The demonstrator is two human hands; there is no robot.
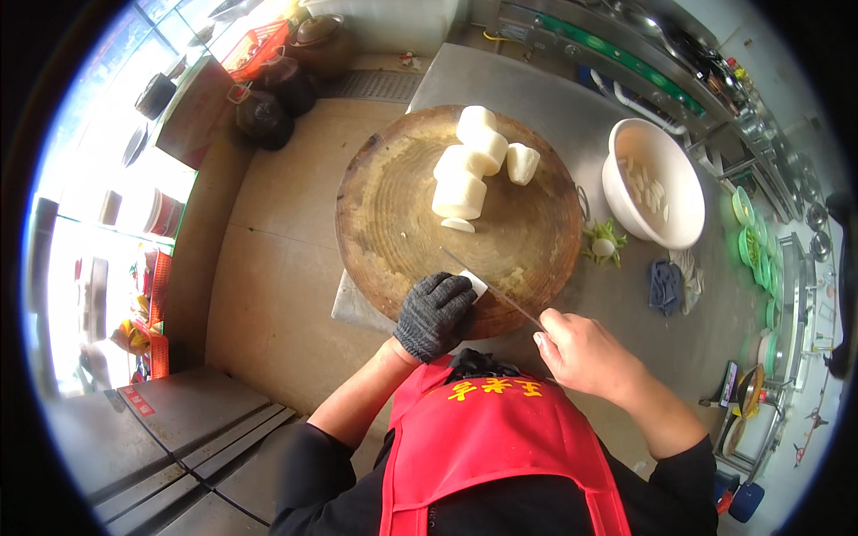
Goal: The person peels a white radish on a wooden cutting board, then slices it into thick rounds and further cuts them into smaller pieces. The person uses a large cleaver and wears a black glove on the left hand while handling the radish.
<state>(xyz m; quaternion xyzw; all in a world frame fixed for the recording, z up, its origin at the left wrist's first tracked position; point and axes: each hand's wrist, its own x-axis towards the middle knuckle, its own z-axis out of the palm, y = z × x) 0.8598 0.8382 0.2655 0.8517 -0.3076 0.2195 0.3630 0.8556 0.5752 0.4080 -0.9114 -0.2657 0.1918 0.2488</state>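
Observation:
My left hand, in a dark grey knit glove, presses a white radish piece against the near part of a round wooden chopping block. In my bare right hand is the handle of a knife, its thin blade seen edge-on beside that piece. Whether the blade is in the piece or just touching it, I cannot tell. Several thick cylinders of white radish stand farther back on the block, with a thin round slice in front of them. A tapered end piece lies to their right.
To the block's right, a white basin holds pale strips. A cut radish top with green stalks and a dark blue cloth lie on the steel table. Green baskets stand at far right.

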